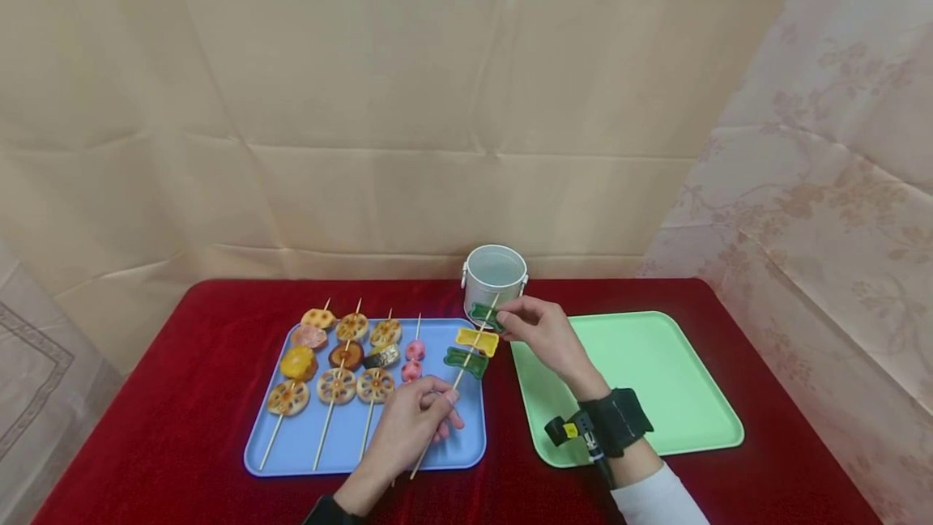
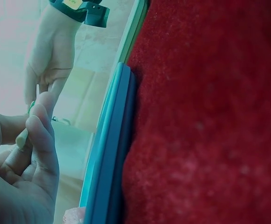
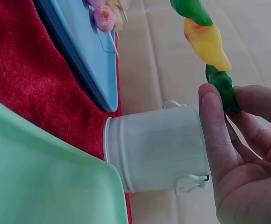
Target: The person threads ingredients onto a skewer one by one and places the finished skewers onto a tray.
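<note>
My left hand (image 1: pixel 411 420) pinches the lower part of a bamboo skewer (image 1: pixel 459 377) between thumb and fingers, over the right side of the blue tray. In the left wrist view the stick's blunt end (image 2: pixel 21 139) pokes out of that grip. Threaded on it are a lower green pepper piece (image 1: pixel 465 362), a yellow pepper piece (image 1: pixel 477 341) and an upper green pepper piece (image 1: pixel 482 313). My right hand (image 1: pixel 543 336) pinches the upper green piece near the skewer's tip. The right wrist view shows thumb and fingers on either side of this green piece (image 3: pixel 223 88).
On the blue tray (image 1: pixel 470 444) lie several loaded skewers with lotus root slices (image 1: pixel 336 386) and pink balls (image 1: pixel 414 350). A white bucket (image 1: pixel 477 286) stands behind the held skewer. To the right is a light green tray (image 1: pixel 678 379), on the red cloth (image 1: pixel 153 411).
</note>
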Available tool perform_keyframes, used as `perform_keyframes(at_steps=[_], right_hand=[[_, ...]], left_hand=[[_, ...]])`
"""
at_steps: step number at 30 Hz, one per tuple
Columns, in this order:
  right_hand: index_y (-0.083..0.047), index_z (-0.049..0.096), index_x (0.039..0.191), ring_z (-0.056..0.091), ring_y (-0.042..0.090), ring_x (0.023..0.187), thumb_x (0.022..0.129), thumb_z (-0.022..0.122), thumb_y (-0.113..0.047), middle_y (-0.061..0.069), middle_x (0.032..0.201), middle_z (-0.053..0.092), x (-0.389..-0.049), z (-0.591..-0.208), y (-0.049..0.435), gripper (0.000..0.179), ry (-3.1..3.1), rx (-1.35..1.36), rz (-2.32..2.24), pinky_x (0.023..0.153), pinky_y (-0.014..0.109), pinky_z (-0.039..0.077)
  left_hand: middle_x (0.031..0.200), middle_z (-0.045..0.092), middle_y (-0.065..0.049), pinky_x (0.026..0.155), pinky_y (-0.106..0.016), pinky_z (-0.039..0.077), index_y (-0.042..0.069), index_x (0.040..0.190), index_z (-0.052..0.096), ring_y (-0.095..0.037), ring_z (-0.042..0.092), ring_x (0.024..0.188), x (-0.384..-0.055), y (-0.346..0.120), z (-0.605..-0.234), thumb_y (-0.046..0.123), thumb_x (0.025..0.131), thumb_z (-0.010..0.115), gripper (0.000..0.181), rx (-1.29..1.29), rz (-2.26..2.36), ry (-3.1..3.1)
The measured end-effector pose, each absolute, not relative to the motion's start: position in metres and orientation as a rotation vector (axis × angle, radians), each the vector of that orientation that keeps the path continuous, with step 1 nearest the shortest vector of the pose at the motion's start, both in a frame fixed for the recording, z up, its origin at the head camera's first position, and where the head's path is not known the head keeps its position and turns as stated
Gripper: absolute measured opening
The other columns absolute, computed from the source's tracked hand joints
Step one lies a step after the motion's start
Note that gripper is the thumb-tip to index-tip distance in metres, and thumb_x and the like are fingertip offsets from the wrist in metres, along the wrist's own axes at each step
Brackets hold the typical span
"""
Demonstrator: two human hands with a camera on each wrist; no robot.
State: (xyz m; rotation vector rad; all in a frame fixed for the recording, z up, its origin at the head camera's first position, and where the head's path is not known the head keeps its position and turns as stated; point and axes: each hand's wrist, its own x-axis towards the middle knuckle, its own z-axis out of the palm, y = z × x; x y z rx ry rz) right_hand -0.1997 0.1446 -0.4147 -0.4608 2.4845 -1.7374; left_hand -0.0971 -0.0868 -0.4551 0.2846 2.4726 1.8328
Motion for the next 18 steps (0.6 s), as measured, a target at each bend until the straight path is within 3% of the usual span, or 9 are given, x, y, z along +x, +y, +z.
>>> perform_keyframes(at_steps=[8, 15, 18], right_hand=[[-0.004, 0.074, 0.115, 0.072, 0.025, 0.09, 0.099, 0.071, -0.019, 0.011, 0.107, 0.074, -0.1975, -0.4154, 0.1416, 0.022, 2.495, -0.467, -1.692, 0.086, 0.045, 0.06], [-0.004, 0.075, 0.115, 0.072, 0.027, 0.089, 0.099, 0.071, -0.018, 0.009, 0.104, 0.074, -0.1989, -0.4164, 0.1381, 0.022, 2.524, -0.493, -1.651, 0.087, 0.052, 0.058], [-0.005, 0.075, 0.115, 0.072, 0.027, 0.088, 0.098, 0.071, -0.019, 0.008, 0.102, 0.074, -0.199, -0.4155, 0.1358, 0.022, 2.539, -0.506, -1.628, 0.086, 0.052, 0.058]], left_hand=[[0.069, 0.073, 0.002, 0.05, -0.023, 0.047, -0.002, 0.103, 0.071, -0.011, 0.062, 0.054, -0.0976, -0.0877, -0.4566, 0.017, 0.102, 0.065, 0.02, 0.268, 1.808, 2.497], [0.077, 0.071, 0.005, 0.057, -0.024, 0.043, 0.009, 0.093, 0.079, -0.005, 0.057, 0.06, -0.0962, -0.0892, -0.4553, 0.02, 0.093, 0.077, 0.012, 0.248, 1.712, 2.651], [0.073, 0.068, 0.006, 0.054, -0.024, 0.044, 0.01, 0.092, 0.08, -0.004, 0.055, 0.057, -0.0959, -0.0905, -0.4555, 0.019, 0.091, 0.078, 0.009, 0.265, 1.691, 2.656]])
